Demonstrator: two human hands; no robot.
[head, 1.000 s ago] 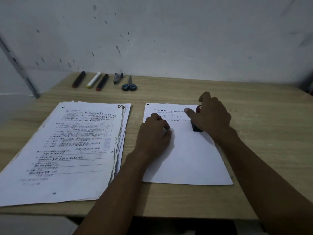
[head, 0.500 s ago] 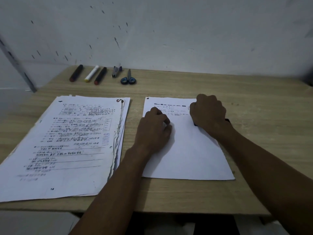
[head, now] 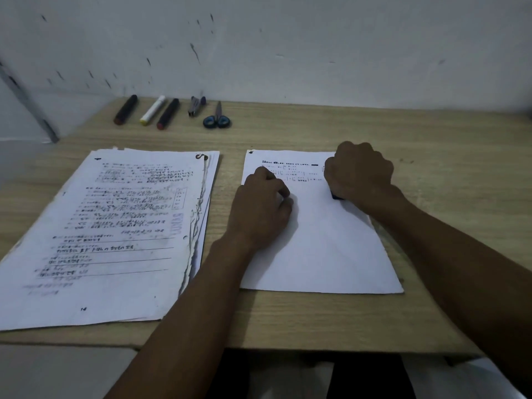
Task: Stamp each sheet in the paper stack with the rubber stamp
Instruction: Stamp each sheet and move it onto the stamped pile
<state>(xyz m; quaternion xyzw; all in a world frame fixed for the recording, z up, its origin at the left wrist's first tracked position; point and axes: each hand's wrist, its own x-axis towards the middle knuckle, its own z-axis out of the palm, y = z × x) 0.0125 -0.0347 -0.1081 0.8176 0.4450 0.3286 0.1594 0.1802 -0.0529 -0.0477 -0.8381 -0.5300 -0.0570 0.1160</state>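
Right hand (head: 359, 174) fists the rubber stamp (head: 336, 195) onto the lone sheet (head: 322, 249) mid desk (head: 288, 321), curled left hand (head: 259, 205) steadying it; the paper stack (head: 115, 240) by the left edge looks stamped on top; remainder unclear.

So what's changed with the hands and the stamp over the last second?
The right hand tucked its forefinger in and closed into a fist over the stamp, hiding its red top, and presses it onto the sheet. The left hand stayed curled on the sheet; the stack did not move.
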